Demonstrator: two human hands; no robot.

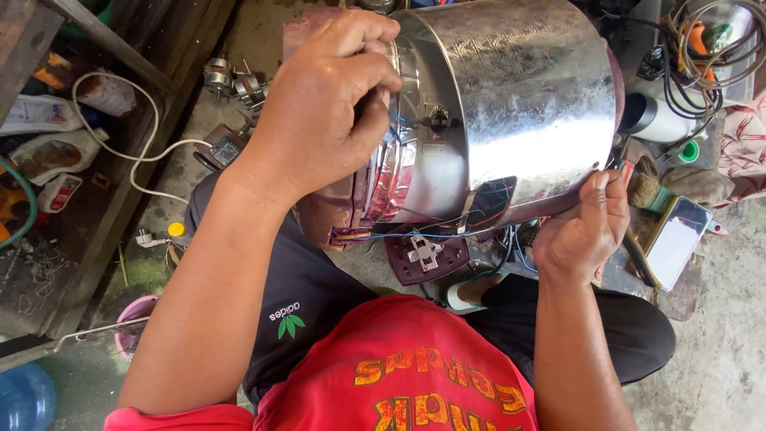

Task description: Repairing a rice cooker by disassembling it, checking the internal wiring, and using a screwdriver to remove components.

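The cooker shell (511, 104) lies on its side over the person's lap, base open. The left hand (327, 104) is clamped on its rim; the right hand (582, 227) pinches a thin tool (part hidden) at the lower edge. Loose wires (447, 231), a detached plate (425, 257) and a phone (674, 243) crowd close.

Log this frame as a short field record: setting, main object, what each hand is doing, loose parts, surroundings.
setting: cluttered workshop floor, seen from the person's head looking down
main object: shiny metal appliance shell lying on its side over the lap, dark red base part exposed
left hand: left hand gripping the open rim of the shell
right hand: right hand pinching the shell's lower edge
loose parts: dark red panel hanging on blue and red wires
surroundings: white cable, coiled cords, phone
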